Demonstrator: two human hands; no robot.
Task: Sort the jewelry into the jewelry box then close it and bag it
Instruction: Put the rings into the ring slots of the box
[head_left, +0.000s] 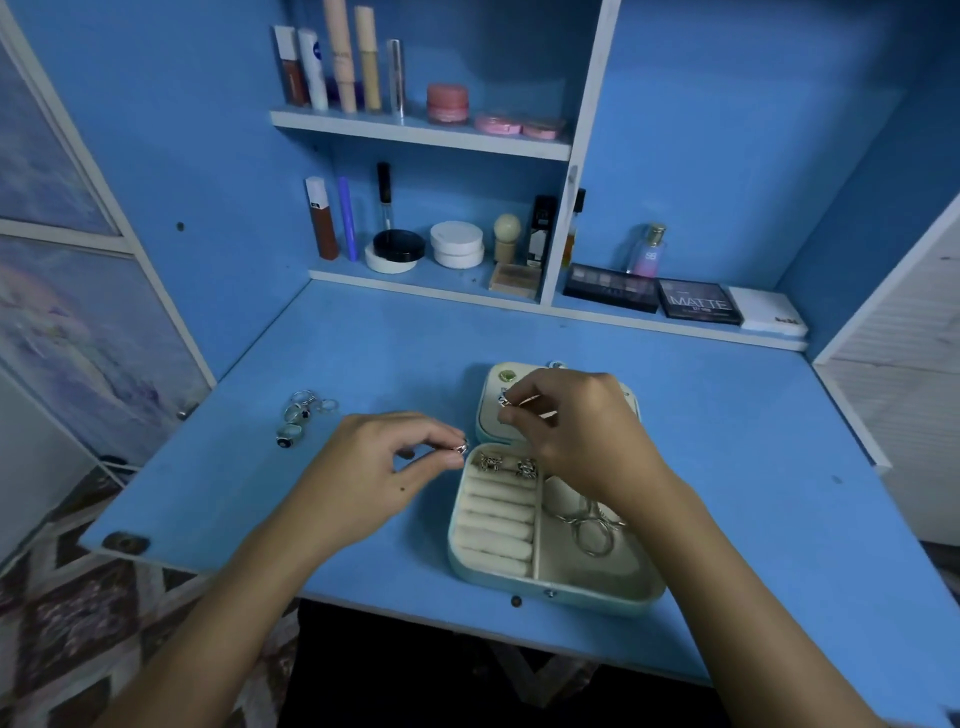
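Note:
An open cream jewelry box lies on the blue desk, its lid tilted up at the back. Two silver rings sit in the top slot of its ring rolls, and silver hoops lie in the right compartment. My left hand pinches a small silver ring just left of the box's top corner. My right hand hovers over the lid and pinches another small silver piece. Several loose rings lie on the desk to the left.
The fold-down blue desk ends at a front edge near my body. Shelves behind hold cosmetics: tubes, round jars, a perfume bottle and eyeshadow palettes. A patterned rug shows below left.

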